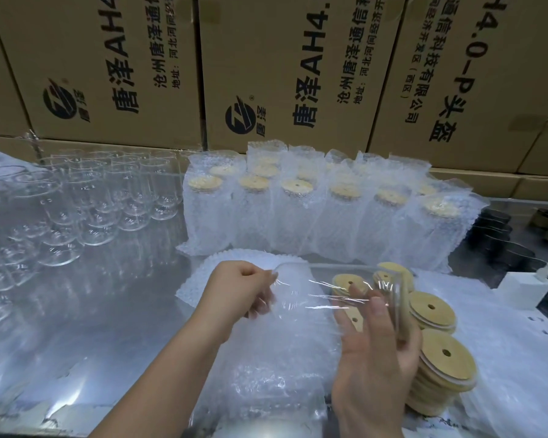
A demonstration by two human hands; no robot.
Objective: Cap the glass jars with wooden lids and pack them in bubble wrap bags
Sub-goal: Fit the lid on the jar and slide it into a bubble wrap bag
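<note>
A clear glass jar (323,295) lies sideways in the air between my two hands, over a pile of flat bubble wrap bags (266,358). My left hand (234,295) grips its bottom end with curled fingers. My right hand (374,368) cups the mouth end from below, thumb across the glass. A wooden lid (405,314) shows edge-on at that end; whether it is seated is unclear. Stacks of round wooden lids (446,365), each with a small hole, stand just right of my right hand.
Several capped jars in bubble wrap bags (298,216) stand in rows behind my hands. Several bare glass jars (108,191) crowd the shiny table at the left. Cardboard cartons (266,74) wall off the back. A white power adapter (519,289) and dark items (500,235) lie at the right.
</note>
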